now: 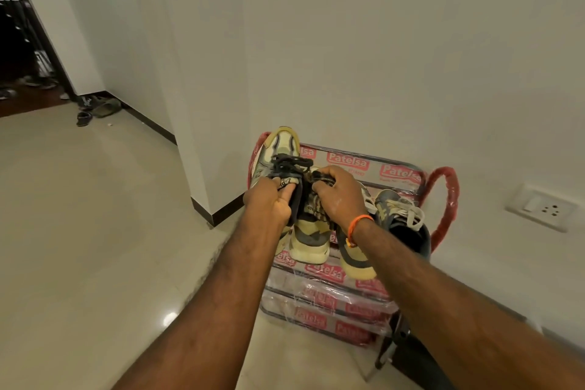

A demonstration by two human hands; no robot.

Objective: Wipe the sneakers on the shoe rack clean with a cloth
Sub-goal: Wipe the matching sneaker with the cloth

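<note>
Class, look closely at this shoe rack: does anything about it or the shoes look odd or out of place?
Yes. The shoe rack is still covered in printed plastic packaging. A loose white lace hangs from the blue-grey sneaker, and the cream sneaker stands tipped, toe upward.
</note>
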